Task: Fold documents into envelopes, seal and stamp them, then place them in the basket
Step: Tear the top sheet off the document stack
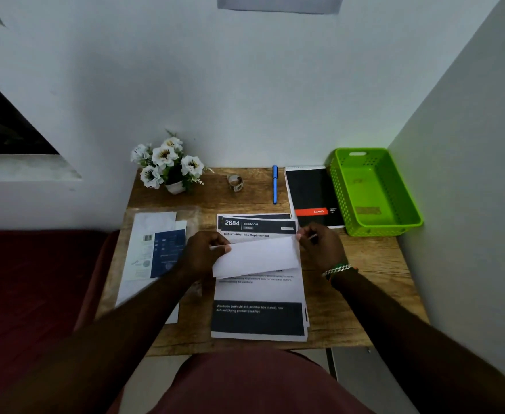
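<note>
Your left hand (205, 252) and right hand (320, 248) are each pinching an end of the folded paper (257, 256) above the printed sheets (258, 318) on the counter (362, 309).

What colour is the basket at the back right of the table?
Bright green, with small holes in its walls. The basket shows in the head view.

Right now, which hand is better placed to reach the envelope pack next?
Left, probably. The left hand pinches the folded sheet right beside the envelope pack; the right hand holds the sheet's far end, on the basket side.
</note>
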{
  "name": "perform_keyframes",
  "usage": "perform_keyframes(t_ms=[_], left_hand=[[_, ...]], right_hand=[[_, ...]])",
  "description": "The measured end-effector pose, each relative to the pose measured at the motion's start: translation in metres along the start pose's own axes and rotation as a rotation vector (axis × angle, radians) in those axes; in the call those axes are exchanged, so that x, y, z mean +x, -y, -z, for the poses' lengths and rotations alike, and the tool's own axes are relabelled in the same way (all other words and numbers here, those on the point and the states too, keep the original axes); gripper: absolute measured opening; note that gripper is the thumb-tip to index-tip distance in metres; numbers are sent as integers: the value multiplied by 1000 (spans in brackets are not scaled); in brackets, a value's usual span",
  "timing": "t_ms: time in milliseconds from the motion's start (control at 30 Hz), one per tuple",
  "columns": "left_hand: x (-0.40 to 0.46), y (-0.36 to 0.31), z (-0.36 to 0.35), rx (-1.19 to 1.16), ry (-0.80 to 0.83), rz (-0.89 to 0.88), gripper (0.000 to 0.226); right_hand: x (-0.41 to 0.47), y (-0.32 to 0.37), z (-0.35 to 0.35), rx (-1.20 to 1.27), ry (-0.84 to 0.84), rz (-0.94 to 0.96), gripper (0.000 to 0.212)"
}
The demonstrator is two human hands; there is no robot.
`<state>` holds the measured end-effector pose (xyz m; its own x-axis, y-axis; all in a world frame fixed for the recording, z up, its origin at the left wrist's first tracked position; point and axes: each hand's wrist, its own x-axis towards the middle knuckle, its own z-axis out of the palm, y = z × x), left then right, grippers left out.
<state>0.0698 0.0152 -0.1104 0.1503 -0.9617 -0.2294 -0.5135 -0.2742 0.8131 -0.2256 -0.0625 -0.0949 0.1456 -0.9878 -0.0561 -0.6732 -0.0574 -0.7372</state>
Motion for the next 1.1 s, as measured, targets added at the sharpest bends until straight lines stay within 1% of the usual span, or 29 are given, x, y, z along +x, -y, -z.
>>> perform_keyframes(t_ms=[67, 133, 233, 300, 367, 433, 500, 567, 600, 700, 867, 933, 1000, 1067, 1100], left_hand=[[-3, -1, -12, -7, -79, 55, 4], [-9, -2, -23, 8, -118, 73, 7], [-15, -2, -32, 74, -92, 43, 9], [-21, -2, -34, 124, -116, -11, 20], [-31, 1, -38, 240, -172, -119, 30], [-42, 1, -42, 406, -157, -205, 36], [-53, 0, -47, 524, -65, -239, 40], [-62, 2, -53, 576, 38, -223, 42], [-67, 4, -56, 590, 62, -207, 44], [-74, 7, -63, 568, 46, -174, 46], [-82, 8, -64, 505, 49, -183, 48], [-89, 10, -60, 448, -8, -242, 48], [-99, 15, -58, 367, -155, -271, 42], [-115, 23, -59, 284, -346, -221, 29], [-127, 31, -58, 262, -433, -165, 27]], right_hand=[[-14, 5, -10, -85, -82, 63, 10], [-25, 5, -20, -155, -89, 143, 15], [-31, 1, -34, -374, 66, 260, 27], [-35, 1, -40, -524, 171, 275, 35], [-40, 1, -44, -613, 247, 278, 42], [-43, 0, -45, -678, 279, 272, 46], [-43, 1, -45, -713, 291, 269, 48], [-43, 1, -45, -724, 302, 271, 49], [-44, 1, -45, -729, 308, 277, 49], [-44, -1, -43, -730, 307, 289, 49], [-44, -4, -43, -707, 290, 281, 48], [-42, -4, -44, -689, 293, 270, 48], [-40, -5, -43, -671, 307, 259, 50], [-40, -3, -40, -651, 276, 277, 51], [-43, 0, -42, -634, 244, 320, 50]])
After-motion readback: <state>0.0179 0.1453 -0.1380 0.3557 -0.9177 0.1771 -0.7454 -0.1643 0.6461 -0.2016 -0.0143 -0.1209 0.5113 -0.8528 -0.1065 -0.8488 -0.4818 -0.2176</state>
